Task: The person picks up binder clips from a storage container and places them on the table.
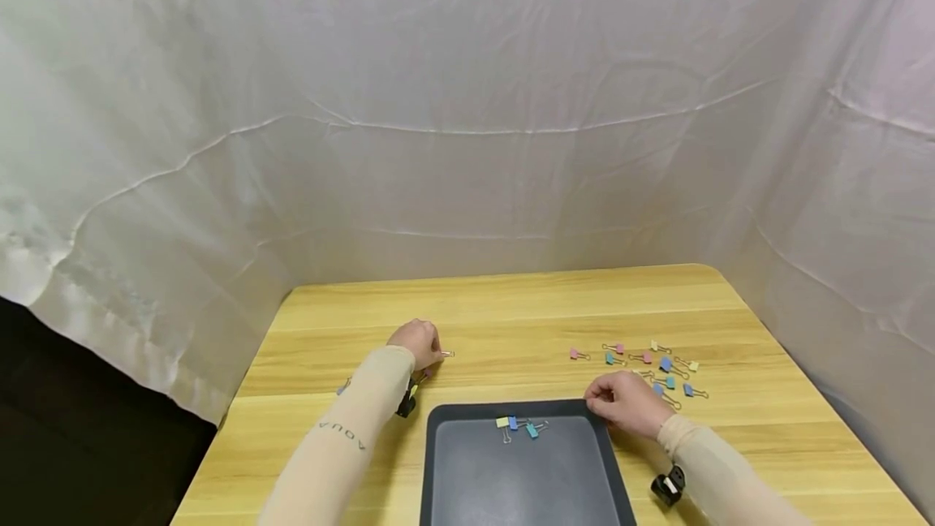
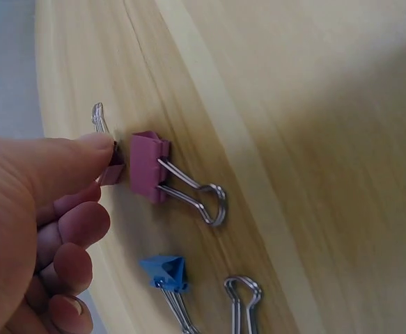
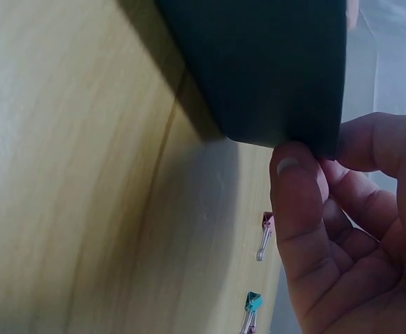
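Observation:
My left hand [image 1: 418,342] reaches over the left part of the table. Its thumb and fingers pinch a small pink binder clip [image 2: 112,172], whose wire handle points out past the thumb. Close beside it on the wood lie a larger-looking pink binder clip [image 2: 147,167] and a blue binder clip [image 2: 168,273]. My right hand [image 1: 630,403] grips the far right corner of a dark grey tray [image 1: 504,410], with thumb and fingers on its rim. Toward the tray's far side lie a yellow clip [image 1: 502,422], a blue clip [image 1: 513,423] and a teal clip [image 1: 532,431].
Right of the tray, several pink, teal, blue and yellow binder clips are scattered, among them a pink clip [image 1: 575,354] and a blue clip [image 1: 690,390]. More clips sit partly hidden beneath my left forearm. A pale curtain [image 1: 482,185] hangs behind the wooden table [image 1: 511,307].

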Action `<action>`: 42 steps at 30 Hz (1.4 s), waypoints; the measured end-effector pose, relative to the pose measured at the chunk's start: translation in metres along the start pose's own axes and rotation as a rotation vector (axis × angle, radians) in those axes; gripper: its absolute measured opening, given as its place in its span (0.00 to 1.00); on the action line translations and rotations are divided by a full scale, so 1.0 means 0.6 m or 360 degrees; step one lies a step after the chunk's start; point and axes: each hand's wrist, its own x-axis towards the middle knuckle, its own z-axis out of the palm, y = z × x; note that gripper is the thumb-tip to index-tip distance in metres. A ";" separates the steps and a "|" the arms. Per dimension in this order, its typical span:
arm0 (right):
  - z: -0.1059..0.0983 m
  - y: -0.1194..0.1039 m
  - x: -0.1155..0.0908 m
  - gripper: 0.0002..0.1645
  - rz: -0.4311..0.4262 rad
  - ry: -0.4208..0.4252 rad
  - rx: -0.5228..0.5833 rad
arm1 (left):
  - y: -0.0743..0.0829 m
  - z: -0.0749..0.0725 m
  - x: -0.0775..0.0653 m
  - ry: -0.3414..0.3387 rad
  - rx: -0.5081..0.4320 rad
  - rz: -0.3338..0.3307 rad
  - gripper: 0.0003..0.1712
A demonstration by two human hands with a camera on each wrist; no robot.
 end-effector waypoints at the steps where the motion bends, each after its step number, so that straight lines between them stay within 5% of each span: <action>1: 0.000 0.000 0.001 0.04 -0.0002 0.0002 0.0000 | 0.000 -0.001 -0.001 0.0002 0.0002 -0.0001 0.08; 9: -0.002 0.001 0.001 0.03 0.0002 0.0027 -0.0037 | 0.028 -0.024 -0.015 0.0112 -0.0019 0.0097 0.10; 17: -0.006 0.004 0.000 0.03 0.0005 0.0028 -0.0050 | 0.117 -0.026 -0.042 0.0154 -0.0053 0.0452 0.16; 26: -0.007 0.005 0.000 0.03 0.0009 0.0019 -0.0037 | 0.197 0.002 -0.065 0.0125 -0.0052 0.0619 0.17; 36: -0.011 0.016 -0.002 0.04 0.0034 0.0041 -0.0053 | 0.266 0.043 -0.093 0.0210 0.0140 0.0686 0.10; 42: -0.013 0.015 -0.001 0.03 0.0016 0.0058 -0.0074 | 0.285 0.072 -0.093 0.0243 0.0379 0.0604 0.14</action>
